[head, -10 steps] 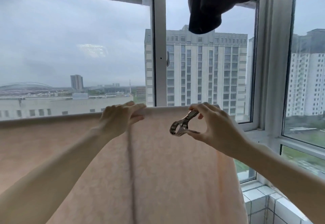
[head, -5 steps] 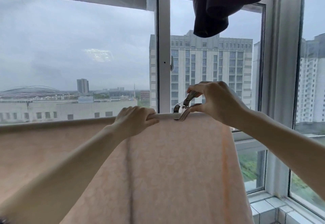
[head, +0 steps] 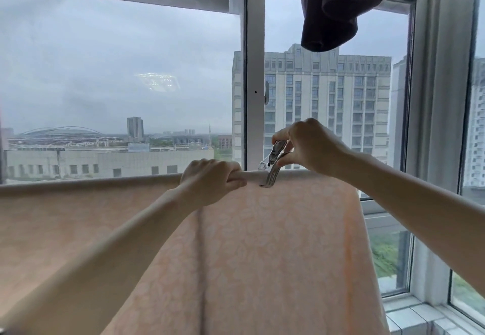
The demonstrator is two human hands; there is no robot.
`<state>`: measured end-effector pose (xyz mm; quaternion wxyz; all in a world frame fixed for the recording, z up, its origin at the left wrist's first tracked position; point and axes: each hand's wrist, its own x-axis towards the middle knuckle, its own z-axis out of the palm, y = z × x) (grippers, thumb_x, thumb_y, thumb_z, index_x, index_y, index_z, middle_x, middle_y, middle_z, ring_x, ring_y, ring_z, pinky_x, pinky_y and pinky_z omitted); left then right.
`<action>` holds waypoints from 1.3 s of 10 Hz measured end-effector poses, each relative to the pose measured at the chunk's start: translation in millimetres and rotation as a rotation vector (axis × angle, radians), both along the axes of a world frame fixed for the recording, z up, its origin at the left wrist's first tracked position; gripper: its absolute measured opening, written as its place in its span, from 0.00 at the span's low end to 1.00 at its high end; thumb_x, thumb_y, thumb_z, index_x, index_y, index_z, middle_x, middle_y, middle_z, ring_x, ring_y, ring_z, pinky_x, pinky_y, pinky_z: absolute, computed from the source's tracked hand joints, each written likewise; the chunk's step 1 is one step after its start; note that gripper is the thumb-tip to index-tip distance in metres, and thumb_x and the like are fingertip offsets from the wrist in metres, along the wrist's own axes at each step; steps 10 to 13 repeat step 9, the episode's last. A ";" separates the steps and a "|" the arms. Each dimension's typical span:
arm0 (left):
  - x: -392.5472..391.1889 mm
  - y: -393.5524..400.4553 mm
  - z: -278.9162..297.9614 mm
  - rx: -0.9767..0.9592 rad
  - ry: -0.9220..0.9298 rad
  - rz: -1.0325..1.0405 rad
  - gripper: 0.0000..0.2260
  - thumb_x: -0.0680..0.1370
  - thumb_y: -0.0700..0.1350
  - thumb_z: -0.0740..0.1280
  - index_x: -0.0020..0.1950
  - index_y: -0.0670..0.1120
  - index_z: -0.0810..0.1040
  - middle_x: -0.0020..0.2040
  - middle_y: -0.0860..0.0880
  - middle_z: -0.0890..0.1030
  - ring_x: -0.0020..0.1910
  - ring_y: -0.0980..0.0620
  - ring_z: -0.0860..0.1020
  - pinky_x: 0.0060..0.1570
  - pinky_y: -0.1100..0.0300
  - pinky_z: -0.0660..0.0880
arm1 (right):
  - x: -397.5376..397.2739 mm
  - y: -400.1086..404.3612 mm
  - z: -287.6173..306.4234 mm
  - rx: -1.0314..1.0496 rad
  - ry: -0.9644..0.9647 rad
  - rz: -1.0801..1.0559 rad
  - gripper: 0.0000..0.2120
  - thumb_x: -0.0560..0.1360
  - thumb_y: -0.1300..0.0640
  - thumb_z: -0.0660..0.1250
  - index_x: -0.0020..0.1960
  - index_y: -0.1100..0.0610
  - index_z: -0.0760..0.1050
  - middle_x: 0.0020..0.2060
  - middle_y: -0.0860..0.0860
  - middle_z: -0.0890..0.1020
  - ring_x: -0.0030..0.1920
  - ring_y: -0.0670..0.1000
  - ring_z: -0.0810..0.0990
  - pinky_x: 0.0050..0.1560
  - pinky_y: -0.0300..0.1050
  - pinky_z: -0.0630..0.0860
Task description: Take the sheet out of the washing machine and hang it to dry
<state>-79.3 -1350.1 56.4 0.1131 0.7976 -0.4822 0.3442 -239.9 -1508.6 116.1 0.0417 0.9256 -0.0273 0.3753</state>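
Where it draped over a horizontal rail in front of the window, the peach patterned sheet [head: 262, 256] hung down in a broad panel, with one vertical crease running below the rail near its middle. The sheet covered the rail from the left edge of the view to just short of the window's right-hand post, so the rail itself showed only as a rounded fold along the sheet's top.

On that top fold, the left hand [head: 210, 182] curled its fingers over the covered rail and grasped cloth and rail together. Just to the right of it, touching the same fold, a metal clip [head: 271, 168] stood tilted, its lower prongs straddling the sheet's top edge. The right hand [head: 309, 148] pinched the clip's upper handles between thumb and fingers, just above the sheet.

Above the sheet and to the right, a dark garment [head: 338, 11] hung from the top of the view, well apart from the hands. Behind the sheet stood the white window frame [head: 253, 72], with grey sky and tall buildings beyond the glass. Below the sheet's right edge, a tiled sill [head: 420, 319] showed.
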 end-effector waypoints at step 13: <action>-15.1 63.2 -9.8 -0.165 0.038 0.036 0.14 0.77 0.58 0.65 0.57 0.51 0.77 0.51 0.55 0.78 0.46 0.52 0.78 0.46 0.55 0.73 | -41.9 37.2 -41.7 -0.098 -0.121 0.044 0.23 0.77 0.53 0.64 0.70 0.57 0.66 0.64 0.53 0.75 0.63 0.52 0.73 0.57 0.46 0.73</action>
